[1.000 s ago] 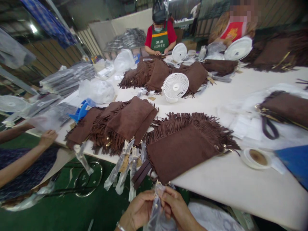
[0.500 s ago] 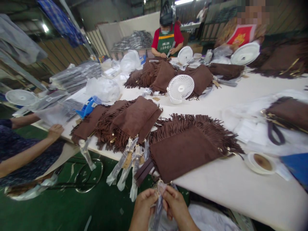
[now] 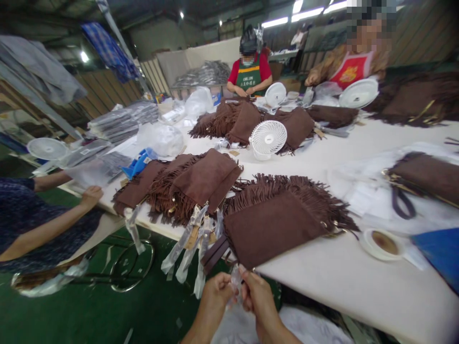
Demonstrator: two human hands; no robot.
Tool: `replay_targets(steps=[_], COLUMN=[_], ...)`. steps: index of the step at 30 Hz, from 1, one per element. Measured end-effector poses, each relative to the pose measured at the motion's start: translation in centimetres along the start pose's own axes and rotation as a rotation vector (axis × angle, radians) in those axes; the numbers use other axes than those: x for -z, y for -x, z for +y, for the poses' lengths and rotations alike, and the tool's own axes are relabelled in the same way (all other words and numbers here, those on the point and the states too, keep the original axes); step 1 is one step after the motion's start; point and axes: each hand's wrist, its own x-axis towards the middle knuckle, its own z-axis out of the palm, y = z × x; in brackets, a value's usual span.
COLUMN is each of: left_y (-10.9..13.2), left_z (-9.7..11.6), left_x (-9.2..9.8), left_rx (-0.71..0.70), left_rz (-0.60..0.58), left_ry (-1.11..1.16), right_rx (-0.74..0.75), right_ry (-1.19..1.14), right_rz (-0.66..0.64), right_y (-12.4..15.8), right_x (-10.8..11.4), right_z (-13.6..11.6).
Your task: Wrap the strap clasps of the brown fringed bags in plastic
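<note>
A brown suede bag (image 3: 276,228) with a fringe lies at the near table edge. Just below its lower corner, my left hand (image 3: 217,298) and my right hand (image 3: 256,294) pinch a clear plastic wrap (image 3: 235,279) between them, close to the bag's metal ring. Both hands have their fingers closed on it. A dark strap (image 3: 215,253) hangs off the edge beside my left hand. More fringed bags (image 3: 206,177) are stacked to the left, with plastic-wrapped straps (image 3: 191,239) dangling over the edge.
A tape roll (image 3: 383,242) and a blue sheet (image 3: 437,253) lie right. White fans (image 3: 268,138) stand among bags on the white table (image 3: 322,277). A co-worker's hand (image 3: 92,196) holds plastic at left; two people work across the table. A round stool frame (image 3: 132,265) is below left.
The whole view has shifted slightly. The plastic between my hands looks shorter and more bunched, and both hands have turned a little. The person in the red apron has moved an arm outward.
</note>
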Motion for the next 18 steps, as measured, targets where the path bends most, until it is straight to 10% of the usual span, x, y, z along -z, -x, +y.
replay_targets(steps=[7, 14, 18], left_y=[-0.4, -0.6, 0.1], left_z=[1.0, 1.0, 4.0], left_x=[1.3, -0.7, -2.2], left_rx=[-0.079, -0.082, -0.184], left_rz=[-0.100, -0.013, 0.068], left_ry=[-0.034, 0.017, -0.274], right_rx=[0.022, 0.841, 0.987], right_ry=[0.081, 1.146, 1.486], right_rz=[-0.156, 0.105, 0.127], right_y=[2.6, 2.8, 0.6], right_x=[2.6, 9.6, 10.2], right_z=[-1.5, -7.5, -10.4])
